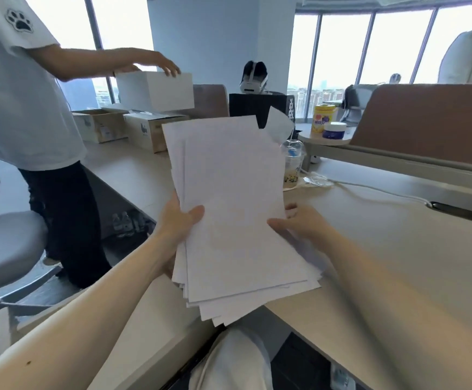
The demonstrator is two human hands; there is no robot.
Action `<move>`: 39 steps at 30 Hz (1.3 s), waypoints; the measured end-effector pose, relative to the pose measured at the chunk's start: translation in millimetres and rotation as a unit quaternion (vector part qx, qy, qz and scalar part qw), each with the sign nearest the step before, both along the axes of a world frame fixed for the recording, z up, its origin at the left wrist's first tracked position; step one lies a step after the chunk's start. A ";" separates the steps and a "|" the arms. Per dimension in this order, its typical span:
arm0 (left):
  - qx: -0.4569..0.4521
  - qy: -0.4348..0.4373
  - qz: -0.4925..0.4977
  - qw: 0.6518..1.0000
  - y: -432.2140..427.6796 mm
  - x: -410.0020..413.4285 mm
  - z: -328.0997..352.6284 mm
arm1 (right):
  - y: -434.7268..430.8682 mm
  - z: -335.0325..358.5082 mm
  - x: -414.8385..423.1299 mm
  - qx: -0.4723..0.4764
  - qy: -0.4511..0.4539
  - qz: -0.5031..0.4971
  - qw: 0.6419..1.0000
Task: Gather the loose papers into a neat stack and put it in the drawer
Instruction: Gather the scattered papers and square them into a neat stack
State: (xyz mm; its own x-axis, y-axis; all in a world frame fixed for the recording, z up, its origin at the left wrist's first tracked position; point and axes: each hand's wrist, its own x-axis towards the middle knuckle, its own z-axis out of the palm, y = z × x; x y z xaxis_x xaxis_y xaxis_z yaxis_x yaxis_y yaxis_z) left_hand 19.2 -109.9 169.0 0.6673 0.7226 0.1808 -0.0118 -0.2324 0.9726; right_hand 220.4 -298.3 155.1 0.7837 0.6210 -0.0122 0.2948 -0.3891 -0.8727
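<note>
**Both hands held the uneven stack of papers above the counter**

The counter (398,263) stretched beneath and to the right of the hands, pale and long, with a white cable (370,190) lying across it beyond the right hand. A person in a white shirt (17,94) stood well off to the left of the left hand, holding a white box (156,91) over some open cardboard boxes (147,130). A grey chair (6,243) sat left of the left forearm.

The papers (234,206) were held up between the two hands, clear of the counter, their sheets fanned and edges not lined up, one corner poking out at the far top. The left hand (177,220) gripped the left edge, thumb closed over the top sheet and fingers hidden behind. The right hand (299,220) pinched the right edge, thumb on top, fingers underneath.

Beyond the right hand, a plastic cup (292,164) stood partly hidden behind the papers, and farther off a yellow tub (325,119) and a small jar (334,130).
</note>
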 end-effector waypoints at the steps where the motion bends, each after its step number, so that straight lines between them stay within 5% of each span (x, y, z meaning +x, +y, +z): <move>1: 0.008 -0.009 -0.010 1.000 -5.8 7.0 6.9 | -12.0 7.6 2.1 0.064 0.033 0.005 0.997; 5: 0.030 -0.070 -0.075 0.994 -49.1 47.1 42.4 | -72.8 59.4 4.2 0.175 -0.017 -0.020 0.984; 12: 0.052 -0.179 -0.188 0.964 -142.7 133.2 112.1 | -194.0 138.0 21.7 0.234 -0.226 -0.182 0.928; 16: 0.019 -0.203 -0.260 0.944 -202.4 177.2 117.5 | -256.1 134.4 27.2 0.241 -0.270 -0.247 0.899; 23: -0.019 -0.124 -0.319 0.940 -261.9 220.8 64.1 | -326.3 74.9 29.9 0.230 -0.144 -0.283 0.920; 39: -0.054 -0.159 -0.290 0.942 -267.6 233.9 133.0 | -321.4 109.1 39.8 0.313 -0.127 -0.267 0.903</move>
State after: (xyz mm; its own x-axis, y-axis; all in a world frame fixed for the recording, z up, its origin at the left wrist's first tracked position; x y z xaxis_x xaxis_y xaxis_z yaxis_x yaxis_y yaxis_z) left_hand 253.2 -377.5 302.0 0.8802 0.2790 0.3839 -0.4007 0.0032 0.9162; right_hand 260.1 -619.7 264.3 0.9014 -0.0220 0.4323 0.4326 0.0103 -0.9015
